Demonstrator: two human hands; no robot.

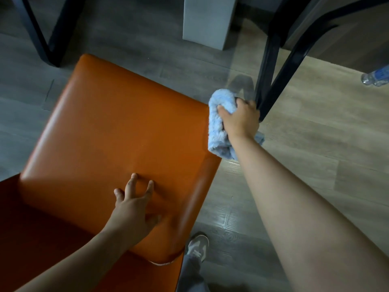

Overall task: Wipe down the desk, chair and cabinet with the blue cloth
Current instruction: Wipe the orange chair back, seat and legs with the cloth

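Note:
An orange leather chair (117, 127) fills the left and middle of the head view, its seat facing up. My left hand (134, 199) rests on the near part of the seat with spread fingers touching the leather. My right hand (240, 119) grips the bunched blue cloth (219, 127) just beyond the seat's right front corner, above the floor. The cloth hangs down below the hand. The chair's back edge lies at the lower left.
Black metal desk legs (271, 66) rise right behind my right hand, and another pair (48, 39) stands at the top left. A grey block (208, 20) is at the top middle. A plastic water bottle (376, 76) lies on the wooden floor at the right edge. My shoe (197, 247) is beside the chair.

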